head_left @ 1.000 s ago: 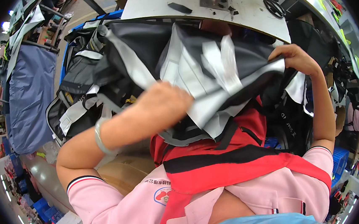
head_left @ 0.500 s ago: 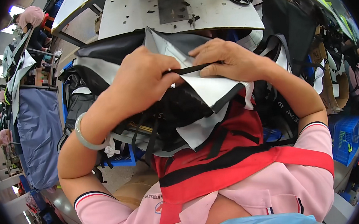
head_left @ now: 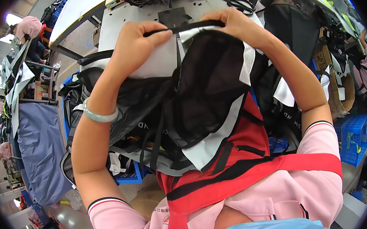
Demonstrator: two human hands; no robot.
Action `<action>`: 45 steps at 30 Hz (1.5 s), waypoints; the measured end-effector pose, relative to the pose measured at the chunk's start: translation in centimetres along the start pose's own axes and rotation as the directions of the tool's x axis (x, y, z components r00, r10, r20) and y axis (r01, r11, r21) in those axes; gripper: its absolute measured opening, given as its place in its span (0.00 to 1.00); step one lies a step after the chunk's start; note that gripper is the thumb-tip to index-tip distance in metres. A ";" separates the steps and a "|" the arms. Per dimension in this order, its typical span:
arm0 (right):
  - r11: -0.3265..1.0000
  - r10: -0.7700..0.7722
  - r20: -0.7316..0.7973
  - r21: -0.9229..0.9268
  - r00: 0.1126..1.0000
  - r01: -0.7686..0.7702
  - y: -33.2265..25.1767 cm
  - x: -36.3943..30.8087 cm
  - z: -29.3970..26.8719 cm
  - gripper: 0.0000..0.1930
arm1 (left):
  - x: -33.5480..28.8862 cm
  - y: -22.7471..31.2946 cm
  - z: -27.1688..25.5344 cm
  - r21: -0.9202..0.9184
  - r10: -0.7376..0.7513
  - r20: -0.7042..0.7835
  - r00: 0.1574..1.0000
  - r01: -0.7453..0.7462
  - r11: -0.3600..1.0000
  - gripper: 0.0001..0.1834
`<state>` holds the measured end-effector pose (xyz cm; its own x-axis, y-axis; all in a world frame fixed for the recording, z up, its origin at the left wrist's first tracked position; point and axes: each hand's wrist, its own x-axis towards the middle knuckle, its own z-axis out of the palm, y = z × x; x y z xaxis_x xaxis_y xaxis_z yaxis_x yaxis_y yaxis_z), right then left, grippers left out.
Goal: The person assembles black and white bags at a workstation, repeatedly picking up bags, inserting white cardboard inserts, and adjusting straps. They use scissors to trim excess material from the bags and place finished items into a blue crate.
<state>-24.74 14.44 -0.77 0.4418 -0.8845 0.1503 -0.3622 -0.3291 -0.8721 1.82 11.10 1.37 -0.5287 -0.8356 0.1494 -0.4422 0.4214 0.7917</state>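
Note:
A black-and-white fabric bag piece (head_left: 157, 61) hangs from both hands, held up over the near edge of the worktable. Its black edge strip (head_left: 196, 26) is stretched sideways between them. My left hand (head_left: 141, 44) pinches the strip's left end between thumb and fingers. At the other end my right hand (head_left: 234, 26) grips the strip, its fingertips partly hidden behind the cloth. Below the strip hangs a dark mesh panel (head_left: 209, 86), with a white flap (head_left: 247, 64) at its right side. The lower part of the piece lies against my red apron (head_left: 222, 171).
The white worktable (head_left: 116, 27) carries a dark metal plate (head_left: 171, 17) and black scissors (head_left: 239, 6). Dark bag pieces (head_left: 88, 85) pile up at left. A blue crate (head_left: 352, 138) and a cardboard box (head_left: 338, 85) stand at right; grey-blue cloth (head_left: 39, 147) hangs far left.
Both hands have moved up and away from me, spreading farther apart along the black strip. The fabric has opened out, so the mesh panel now hangs in view.

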 end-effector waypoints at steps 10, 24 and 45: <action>0.996 0.055 -0.004 0.074 0.998 -0.055 6.7 5.2 -2.0 0.14 | 4.7 -3.7 0.6 -0.246 -0.178 0.010 0.984 0.175 0.953 0.14; 0.935 0.171 0.056 0.306 0.984 -0.180 8.5 8.7 -2.8 0.17 | 8.2 -6.4 -0.1 -0.250 -0.224 0.011 0.975 0.219 0.943 0.19; 0.950 0.275 -0.186 0.201 0.943 -0.238 7.0 7.9 -3.2 0.31 | 9.0 -7.5 -2.2 -0.217 -0.140 -0.064 0.988 0.123 0.968 0.17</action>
<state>-26.38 4.05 -4.24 0.1639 -0.9864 -0.0116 -0.2839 -0.0359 -0.9582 1.95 -0.37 -1.90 -0.4138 -0.9072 0.0752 -0.3357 0.2289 0.9138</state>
